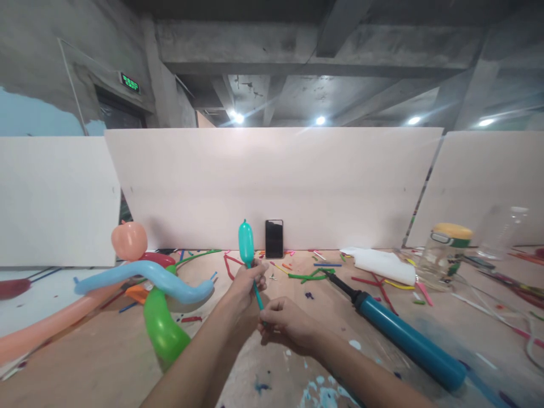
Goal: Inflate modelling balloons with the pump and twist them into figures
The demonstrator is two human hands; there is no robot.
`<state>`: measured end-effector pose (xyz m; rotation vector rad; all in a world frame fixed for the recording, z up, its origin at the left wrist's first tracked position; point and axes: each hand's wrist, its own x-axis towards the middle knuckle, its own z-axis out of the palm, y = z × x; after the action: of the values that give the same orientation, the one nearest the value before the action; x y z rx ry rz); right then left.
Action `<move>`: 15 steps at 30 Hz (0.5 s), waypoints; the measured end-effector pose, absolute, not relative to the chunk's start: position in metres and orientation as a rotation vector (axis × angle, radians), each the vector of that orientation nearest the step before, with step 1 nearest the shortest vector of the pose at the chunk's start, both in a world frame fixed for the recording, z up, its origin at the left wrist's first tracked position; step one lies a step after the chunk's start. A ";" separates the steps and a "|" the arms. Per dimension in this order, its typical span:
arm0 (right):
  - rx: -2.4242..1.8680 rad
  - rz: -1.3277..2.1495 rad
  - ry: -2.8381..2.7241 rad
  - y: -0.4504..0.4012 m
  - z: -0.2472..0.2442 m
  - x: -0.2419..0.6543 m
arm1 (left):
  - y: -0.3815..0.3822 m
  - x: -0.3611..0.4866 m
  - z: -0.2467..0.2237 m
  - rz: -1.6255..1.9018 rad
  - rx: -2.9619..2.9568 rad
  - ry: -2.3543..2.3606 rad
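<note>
A teal modelling balloon (245, 242) stands upright in the middle, its top part inflated and its lower part a thin, limp tail. My left hand (250, 281) is closed around it just under the inflated part. Lower and to the right, my right hand (284, 323) pinches the tail near its end. To the left lie inflated balloons: a light blue one (170, 281), a green one (164, 328) and a round peach one (129, 240). A blue hand pump (408, 339) rests on the table to the right of my hands.
A black phone (274, 238) leans against the white partition (272, 181) behind the table. Limp balloons, such as a green one (312, 276), and scraps lie scattered around. At the right are a white paper roll (385, 266), a yellow-lidded jar (444, 255) and a clear bottle (504, 232).
</note>
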<state>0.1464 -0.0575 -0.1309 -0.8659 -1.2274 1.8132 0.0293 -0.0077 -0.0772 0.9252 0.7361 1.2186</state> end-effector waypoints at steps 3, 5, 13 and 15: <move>-0.878 1.807 -1.236 -0.058 -0.129 0.147 | -0.007 0.028 -0.078 1.219 0.935 0.735; -0.865 1.806 -1.241 -0.058 -0.130 0.147 | -0.006 0.028 -0.078 1.219 0.945 0.743; -0.856 1.791 -1.279 -0.057 -0.132 0.145 | -0.003 0.026 -0.084 1.291 1.012 0.923; -0.942 1.644 -1.447 -0.056 -0.129 0.146 | -0.001 0.022 -0.085 1.367 1.019 1.016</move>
<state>0.1458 -0.0561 -0.1295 -0.9416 -1.4471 1.6439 0.0222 -0.0006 -0.0846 1.0190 1.0160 1.3669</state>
